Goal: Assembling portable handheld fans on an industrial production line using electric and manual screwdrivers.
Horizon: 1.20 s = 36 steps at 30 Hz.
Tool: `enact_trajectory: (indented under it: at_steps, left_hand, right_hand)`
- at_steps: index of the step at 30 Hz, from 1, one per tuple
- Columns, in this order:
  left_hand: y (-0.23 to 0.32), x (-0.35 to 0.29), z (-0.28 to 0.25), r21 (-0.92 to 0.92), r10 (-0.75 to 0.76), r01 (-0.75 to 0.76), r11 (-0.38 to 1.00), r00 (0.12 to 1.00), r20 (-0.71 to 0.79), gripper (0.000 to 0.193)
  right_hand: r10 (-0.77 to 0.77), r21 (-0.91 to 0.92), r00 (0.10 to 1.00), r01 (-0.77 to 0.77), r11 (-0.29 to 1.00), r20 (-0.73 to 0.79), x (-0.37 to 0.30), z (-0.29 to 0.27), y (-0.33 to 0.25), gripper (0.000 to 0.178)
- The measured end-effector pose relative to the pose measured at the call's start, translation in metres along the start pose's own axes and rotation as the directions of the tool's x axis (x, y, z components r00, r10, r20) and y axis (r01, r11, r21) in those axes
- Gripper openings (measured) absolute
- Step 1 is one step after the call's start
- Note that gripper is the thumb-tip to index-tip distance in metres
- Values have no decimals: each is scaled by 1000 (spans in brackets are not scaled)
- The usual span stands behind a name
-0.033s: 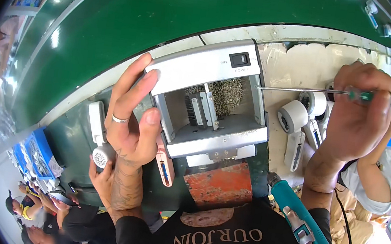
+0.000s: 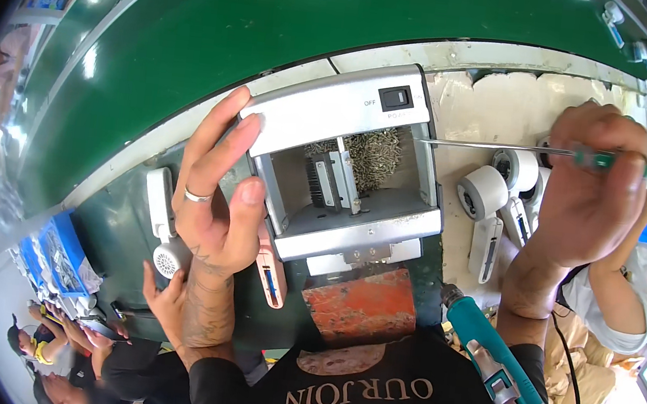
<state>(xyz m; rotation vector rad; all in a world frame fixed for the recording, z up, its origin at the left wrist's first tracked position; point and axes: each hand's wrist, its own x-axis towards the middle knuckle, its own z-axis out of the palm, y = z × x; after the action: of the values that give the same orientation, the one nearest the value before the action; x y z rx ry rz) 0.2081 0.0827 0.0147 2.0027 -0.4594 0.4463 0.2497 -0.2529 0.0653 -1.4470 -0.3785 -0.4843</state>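
Observation:
My left hand (image 2: 216,198), with a ring and fingers stretched out, rests its fingertips against the left upper corner of a silver screw feeder (image 2: 325,114). My right hand (image 2: 593,185) is closed around the green handle of a screwdriver (image 2: 497,147). Its long thin shaft points left, and the tip overlaps the feeder's right wall; whether it touches cannot be told. Inside the feeder's open front lie many small screws (image 2: 372,160) behind a metal rail, with a black brush (image 2: 315,183) beside it. A black power switch (image 2: 396,97) sits on top.
A worn orange block (image 2: 359,306) stands below the feeder. A teal electric screwdriver (image 2: 496,365) hangs before my right arm. White handheld fans (image 2: 480,193) lie right; a pink one (image 2: 269,276) lies left. Another person's hand (image 2: 165,300) is near a white fan (image 2: 165,258). Blue bin (image 2: 66,252) farther left.

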Motion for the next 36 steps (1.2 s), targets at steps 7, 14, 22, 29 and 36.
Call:
enact_trajectory:
  at_steps: [7,14,22,29,36]
  left_hand:
    - [-3,-1,-3,40,12,-12,999,1000,13,38]
    - [3,6,-2,-24,82,-82,996,996,23,37]
    - [28,-53,-65,465,-121,265,845,941,-316,35]
    - [31,-158,-83,292,-501,729,620,653,-567,47]
    - [13,-166,-43,185,-491,678,711,667,-560,64]
  right_hand:
    - [34,-327,984,26,945,175,-8,15,-6,30]
    - [85,213,887,15,977,-454,-5,-34,-6,40]
    - [-59,-650,906,344,678,419,8,10,-20,37]
    - [153,-693,783,418,588,603,-10,45,-1,52]
    - [4,-580,850,356,733,526,-15,53,3,43]
